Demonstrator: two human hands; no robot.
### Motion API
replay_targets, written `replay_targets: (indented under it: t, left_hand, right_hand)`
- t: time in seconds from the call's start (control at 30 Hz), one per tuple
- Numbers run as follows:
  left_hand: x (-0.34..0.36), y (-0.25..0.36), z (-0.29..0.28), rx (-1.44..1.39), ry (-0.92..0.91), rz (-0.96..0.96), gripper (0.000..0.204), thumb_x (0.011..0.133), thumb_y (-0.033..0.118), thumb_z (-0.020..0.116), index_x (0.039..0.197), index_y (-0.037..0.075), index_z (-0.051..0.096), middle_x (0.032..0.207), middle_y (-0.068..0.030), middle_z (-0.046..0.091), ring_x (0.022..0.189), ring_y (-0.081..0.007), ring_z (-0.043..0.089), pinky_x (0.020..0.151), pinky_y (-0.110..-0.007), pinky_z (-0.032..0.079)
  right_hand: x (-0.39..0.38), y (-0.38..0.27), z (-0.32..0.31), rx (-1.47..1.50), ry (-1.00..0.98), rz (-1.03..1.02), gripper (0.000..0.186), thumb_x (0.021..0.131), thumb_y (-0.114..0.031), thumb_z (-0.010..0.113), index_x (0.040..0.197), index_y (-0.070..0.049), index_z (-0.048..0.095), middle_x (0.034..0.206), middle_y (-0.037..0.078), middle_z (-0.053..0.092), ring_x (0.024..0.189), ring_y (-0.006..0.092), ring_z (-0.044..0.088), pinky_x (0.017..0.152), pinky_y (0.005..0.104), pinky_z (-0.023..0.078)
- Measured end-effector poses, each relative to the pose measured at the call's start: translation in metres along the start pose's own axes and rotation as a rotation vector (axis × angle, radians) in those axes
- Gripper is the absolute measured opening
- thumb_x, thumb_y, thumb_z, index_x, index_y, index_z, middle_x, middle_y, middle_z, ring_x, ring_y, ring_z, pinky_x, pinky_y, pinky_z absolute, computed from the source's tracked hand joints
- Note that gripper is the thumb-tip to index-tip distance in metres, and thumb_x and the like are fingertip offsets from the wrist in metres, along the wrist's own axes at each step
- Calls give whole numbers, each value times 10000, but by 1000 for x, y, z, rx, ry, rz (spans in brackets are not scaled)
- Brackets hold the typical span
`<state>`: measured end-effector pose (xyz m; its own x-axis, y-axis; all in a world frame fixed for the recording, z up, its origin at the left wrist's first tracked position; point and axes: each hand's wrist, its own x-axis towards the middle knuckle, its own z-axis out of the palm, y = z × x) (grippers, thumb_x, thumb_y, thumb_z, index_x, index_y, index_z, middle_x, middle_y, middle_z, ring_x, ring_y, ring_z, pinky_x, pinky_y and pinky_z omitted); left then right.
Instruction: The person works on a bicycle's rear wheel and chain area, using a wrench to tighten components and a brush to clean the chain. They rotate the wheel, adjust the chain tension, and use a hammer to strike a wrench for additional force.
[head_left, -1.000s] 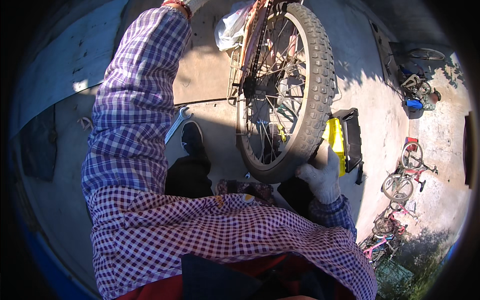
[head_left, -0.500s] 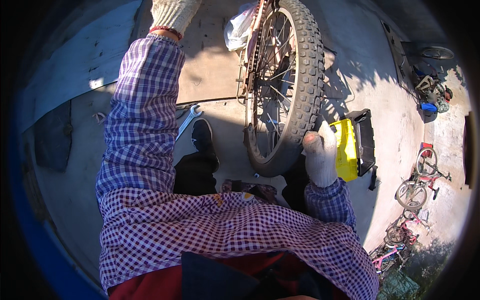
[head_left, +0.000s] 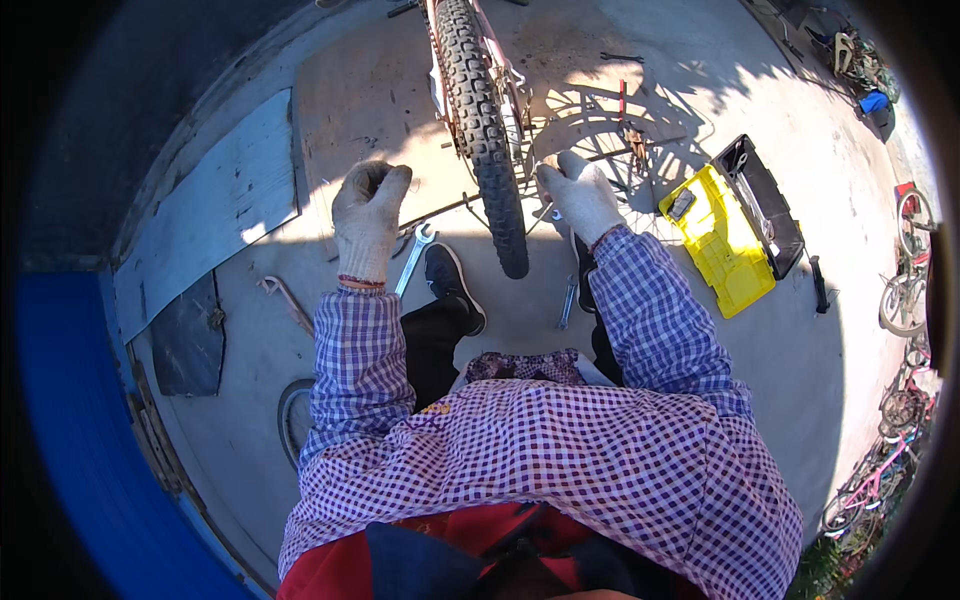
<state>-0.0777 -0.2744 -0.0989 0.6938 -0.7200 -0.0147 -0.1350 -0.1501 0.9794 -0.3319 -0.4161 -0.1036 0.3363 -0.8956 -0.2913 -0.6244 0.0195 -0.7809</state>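
Head view: knobbly bike tyre [head_left: 482, 130] between left hand [head_left: 368, 215] and right hand [head_left: 582, 203], well off the floor's [head_left: 240, 380] left edge. Fingers curled narrow, can't tell if holding anything. Probably stiff, grippy, heavyish; I'd grab its sides.

Held left forearm [head_left: 355, 350] pointing far, with gloved left hand [head_left: 365, 225] at its end, fingers [head_left: 357, 182] curled in and left wrist [head_left: 361, 280] roughly straight. Slanted right forearm [head_left: 665, 310] from near right toward far left, with gloved right hand [head_left: 583, 200] partly curled. Held both well apart, about level. Couldn't tell grip on either.
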Motion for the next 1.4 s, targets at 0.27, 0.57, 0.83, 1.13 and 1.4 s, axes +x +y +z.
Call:
replay_targets:
  t: [0.27,0.57,0.83,1.13,1.4]
  left_hand:
    - [-34,-79,-26,582,79,-161,397,855,284,798,711,34,526,652,-31,452,628,-151,438,598,-359,389]
    - [-22,-91,-35,526,181,-108,431,827,344,788,715,36,508,672,-27,433,666,-159,417,633,-370,377]
    - [-44,-67,-42,580,141,-125,432,821,377,771,765,6,558,695,-62,498,690,-190,460,659,-381,409]
    - [-67,-4,-22,433,2,-186,362,796,339,789,760,67,553,690,0,508,625,-128,455,570,-327,392]
    - [-36,8,12,301,-161,-67,551,872,341,796,1262,-32,685,964,-81,700,880,-165,653,805,-317,530]
  right_hand:
    - [-1,18,-13,243,148,140,406,1018,-339,667,1241,-2,705,1006,104,725,863,175,710,719,334,633]
    - [4,37,-34,280,203,193,470,996,-306,643,1282,66,672,979,158,723,776,197,713,641,336,607]
    - [-22,53,-36,93,250,150,407,985,-333,666,1175,22,724,894,125,725,763,181,694,666,341,546]
    - [-55,49,-29,221,16,182,484,987,-354,705,1261,45,694,1129,221,740,1012,279,735,859,386,586]
    - [-38,45,4,10,-144,111,506,951,-394,669,1263,2,719,1238,249,725,1180,356,689,1049,443,506]
